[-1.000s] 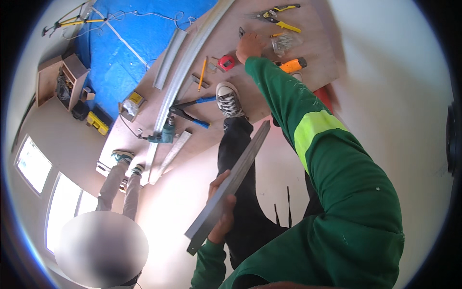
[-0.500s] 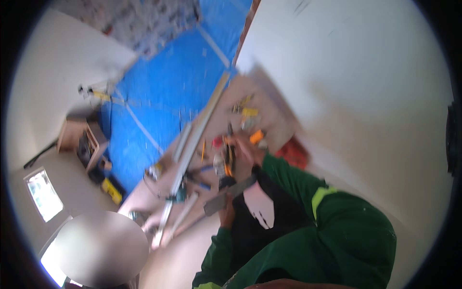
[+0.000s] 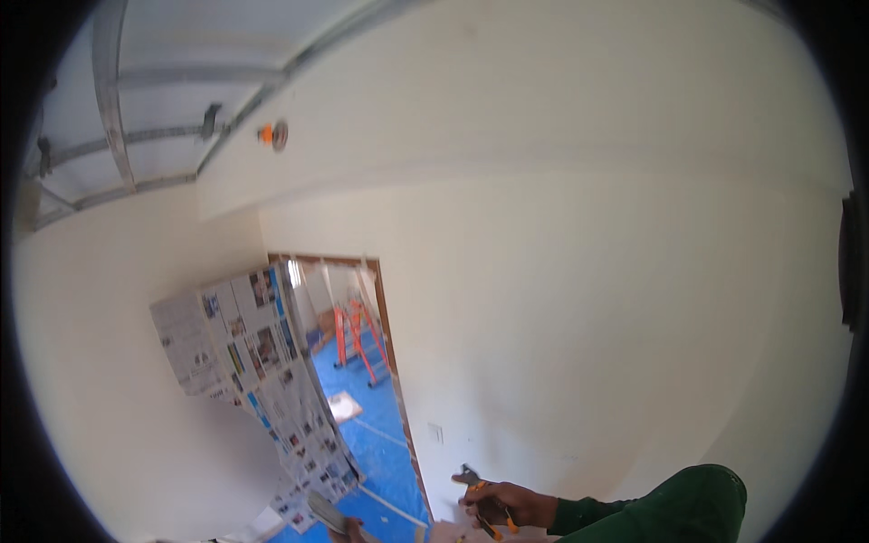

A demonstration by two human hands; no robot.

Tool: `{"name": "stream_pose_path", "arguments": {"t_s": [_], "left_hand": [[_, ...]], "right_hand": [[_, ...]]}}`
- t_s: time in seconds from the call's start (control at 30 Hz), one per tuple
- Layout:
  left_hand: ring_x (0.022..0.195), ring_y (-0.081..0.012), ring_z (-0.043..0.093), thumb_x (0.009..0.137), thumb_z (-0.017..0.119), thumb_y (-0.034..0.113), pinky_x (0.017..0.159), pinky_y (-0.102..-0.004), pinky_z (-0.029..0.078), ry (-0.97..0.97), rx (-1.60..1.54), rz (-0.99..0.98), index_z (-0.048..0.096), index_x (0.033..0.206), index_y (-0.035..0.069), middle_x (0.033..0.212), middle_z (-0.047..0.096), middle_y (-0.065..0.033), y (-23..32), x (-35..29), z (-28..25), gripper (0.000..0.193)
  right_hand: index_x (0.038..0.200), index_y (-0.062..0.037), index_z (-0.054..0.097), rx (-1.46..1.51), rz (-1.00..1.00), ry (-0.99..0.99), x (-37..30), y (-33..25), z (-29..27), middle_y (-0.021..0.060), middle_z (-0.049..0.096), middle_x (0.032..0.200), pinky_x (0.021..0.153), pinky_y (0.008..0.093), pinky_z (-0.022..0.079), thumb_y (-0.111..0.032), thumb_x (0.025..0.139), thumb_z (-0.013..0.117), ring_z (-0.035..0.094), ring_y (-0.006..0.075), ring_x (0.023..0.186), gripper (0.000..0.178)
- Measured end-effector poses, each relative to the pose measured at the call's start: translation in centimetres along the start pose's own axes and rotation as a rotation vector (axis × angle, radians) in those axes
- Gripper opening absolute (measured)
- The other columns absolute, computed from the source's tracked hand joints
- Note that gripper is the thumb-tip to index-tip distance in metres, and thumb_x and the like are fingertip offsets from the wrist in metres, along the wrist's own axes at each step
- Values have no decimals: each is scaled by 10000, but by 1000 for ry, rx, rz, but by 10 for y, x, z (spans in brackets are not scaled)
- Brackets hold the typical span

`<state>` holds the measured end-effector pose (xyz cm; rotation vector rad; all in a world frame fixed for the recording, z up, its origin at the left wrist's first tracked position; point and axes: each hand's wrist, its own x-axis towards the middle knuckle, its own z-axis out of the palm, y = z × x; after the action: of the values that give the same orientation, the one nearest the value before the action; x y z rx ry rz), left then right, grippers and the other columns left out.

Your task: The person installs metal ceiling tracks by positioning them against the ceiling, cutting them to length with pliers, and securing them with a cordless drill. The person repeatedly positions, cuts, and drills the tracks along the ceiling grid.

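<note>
One pale wall beside blue sheeting, left hand around grey bar, right hand around orange-handled tool

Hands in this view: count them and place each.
2: the left hand, partly cut off at the lower edge, at a grey metal piece; the right hand, farther right, holding an orange-handled tool.

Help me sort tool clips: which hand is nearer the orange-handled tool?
Right. The right hand holds the orange-handled tool; the left hand is apart from it, off to its left, holding a grey piece.
</note>
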<state>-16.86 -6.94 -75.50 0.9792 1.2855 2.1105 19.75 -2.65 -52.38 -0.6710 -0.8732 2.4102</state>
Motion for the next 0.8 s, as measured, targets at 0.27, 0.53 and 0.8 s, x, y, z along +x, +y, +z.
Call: {"name": "stream_pose_path", "arguments": {"t_s": [0.27,0.53,0.8], "left_hand": [[937,-272,648,1040,649,145,852,-408,521,-28,449,980,426,1459,-50,1183,596,-217,411,134,117,513],[799,-304,582,1076,618,289,757,-422,482,211,753,1594,601,1193,-13,892,620,-186,697,76,232,324],[1451,-441,437,1057,578,263,1210,-509,356,531,1398,2083,562,1426,-5,1477,540,-262,812,71,300,457]], "right_hand": [[1455,-28,509,-579,-791,-263,-63,-167,168,103,658,944,595,302,541,-189,1045,639,651,179,803,460],[1216,-46,654,-639,-1128,-480,-66,-322,294,6,647,871,611,294,514,-445,1082,628,625,117,788,422],[1245,-40,639,-416,-1039,-1116,-55,-381,368,48,717,1026,812,394,629,-357,1081,651,648,157,847,358]]}}
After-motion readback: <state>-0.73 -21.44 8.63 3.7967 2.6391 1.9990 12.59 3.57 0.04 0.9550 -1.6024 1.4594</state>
